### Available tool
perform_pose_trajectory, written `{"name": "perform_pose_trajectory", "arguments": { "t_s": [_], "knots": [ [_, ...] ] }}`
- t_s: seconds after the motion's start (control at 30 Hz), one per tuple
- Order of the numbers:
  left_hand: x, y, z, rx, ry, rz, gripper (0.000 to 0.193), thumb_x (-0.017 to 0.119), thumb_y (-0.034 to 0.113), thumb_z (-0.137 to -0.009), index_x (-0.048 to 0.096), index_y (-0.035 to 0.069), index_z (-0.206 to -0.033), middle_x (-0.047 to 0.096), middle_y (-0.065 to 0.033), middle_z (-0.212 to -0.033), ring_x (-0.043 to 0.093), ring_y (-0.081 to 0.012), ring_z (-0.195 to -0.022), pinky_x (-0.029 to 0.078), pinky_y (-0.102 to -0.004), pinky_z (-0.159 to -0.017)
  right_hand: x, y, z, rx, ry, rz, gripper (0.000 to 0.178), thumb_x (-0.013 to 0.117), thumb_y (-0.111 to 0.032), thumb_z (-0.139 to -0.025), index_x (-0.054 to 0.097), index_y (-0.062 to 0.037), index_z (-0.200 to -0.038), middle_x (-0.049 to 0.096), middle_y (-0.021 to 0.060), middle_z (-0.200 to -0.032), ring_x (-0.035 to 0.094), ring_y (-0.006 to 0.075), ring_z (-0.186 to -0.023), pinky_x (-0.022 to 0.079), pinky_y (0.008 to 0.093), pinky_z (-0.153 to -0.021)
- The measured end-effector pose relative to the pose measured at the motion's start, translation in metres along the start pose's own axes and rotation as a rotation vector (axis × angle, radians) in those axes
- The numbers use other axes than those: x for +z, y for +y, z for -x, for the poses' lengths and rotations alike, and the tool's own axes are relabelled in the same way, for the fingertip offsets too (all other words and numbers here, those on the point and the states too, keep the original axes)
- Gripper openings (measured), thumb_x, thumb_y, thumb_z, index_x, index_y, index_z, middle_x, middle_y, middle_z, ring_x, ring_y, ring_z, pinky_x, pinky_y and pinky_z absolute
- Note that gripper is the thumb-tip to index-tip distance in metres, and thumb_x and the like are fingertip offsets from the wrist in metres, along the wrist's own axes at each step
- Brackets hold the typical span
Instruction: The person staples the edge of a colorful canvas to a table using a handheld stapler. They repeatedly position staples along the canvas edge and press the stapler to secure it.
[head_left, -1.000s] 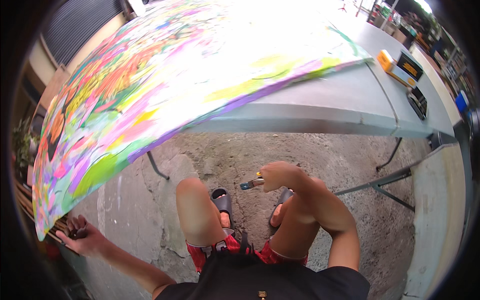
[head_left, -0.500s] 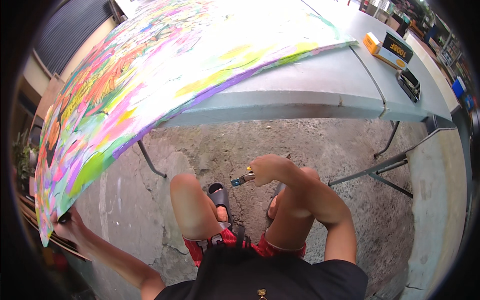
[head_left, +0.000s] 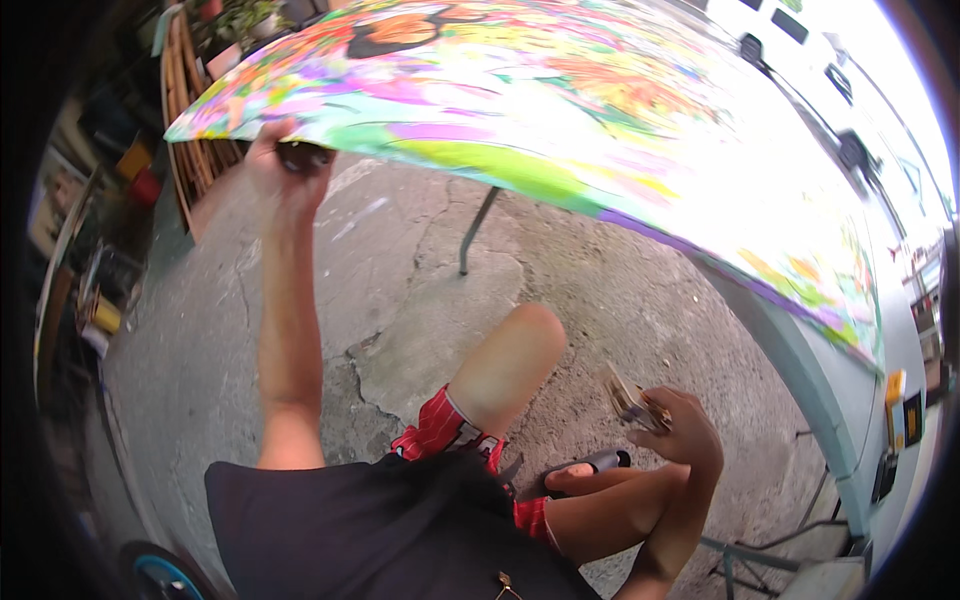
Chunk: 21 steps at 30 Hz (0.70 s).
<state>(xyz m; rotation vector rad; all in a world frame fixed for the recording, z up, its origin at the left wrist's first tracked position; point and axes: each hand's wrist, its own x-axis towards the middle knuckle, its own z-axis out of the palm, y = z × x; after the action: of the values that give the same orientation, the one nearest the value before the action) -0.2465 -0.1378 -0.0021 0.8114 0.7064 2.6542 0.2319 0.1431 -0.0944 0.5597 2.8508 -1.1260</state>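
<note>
A large canvas, painted in bright pink, green, orange and purple, lies on the table with its near left part jutting past the table's edge. My left hand, raised at the end of a straight arm, is closed at the canvas's near left edge. A dark object shows between that hand and the canvas; its kind is unclear. Low beside my right knee, my right hand is closed round a metal hand tool with two bar-like parts, blurred by motion. It is apart from the canvas.
The pale table runs down the right side, carrying an orange and black box and a black object. Table legs stand on cracked concrete. Wooden strips and potted plants are at far left; a white vehicle is beyond.
My view has swung left, so the table and box now appear further right. My left hand remains at the canvas edge. The tool in my right hand has turned, its end pointing upward.
</note>
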Motion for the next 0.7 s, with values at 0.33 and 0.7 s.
{"name": "perform_pose_trajectory", "arguments": {
  "t_s": [0.33,0.7],
  "knots": [
    [-0.006,0.029,0.003,0.010,0.247,0.026,0.035,0.060,0.016,-0.092,0.049,0.001,-0.122,0.066,-0.0120,-0.106,0.067,-0.0246,-0.091,0.057,-0.0387,-0.071,0.010,-0.060,0.012,-0.352,0.683,-0.582,0.081,0.072,-0.051,-0.075,0.046,-0.0050,-0.136,0.040,0.0243,-0.138,0.039,0.0379,-0.129,0.037,0.0495,-0.104],
    [-0.065,0.039,-0.028,0.012,0.076,0.000,0.050,0.056,-0.005,-0.087,0.037,-0.004,-0.133,0.055,-0.0184,-0.124,0.059,-0.0295,-0.111,0.052,-0.0423,-0.093,-0.006,-0.111,-0.027,-0.741,0.617,-0.932,0.101,0.063,-0.057,-0.080,0.017,-0.0066,-0.155,-0.003,0.0305,-0.159,-0.007,0.0448,-0.147,0.002,0.0604,-0.117]
  ]
}}
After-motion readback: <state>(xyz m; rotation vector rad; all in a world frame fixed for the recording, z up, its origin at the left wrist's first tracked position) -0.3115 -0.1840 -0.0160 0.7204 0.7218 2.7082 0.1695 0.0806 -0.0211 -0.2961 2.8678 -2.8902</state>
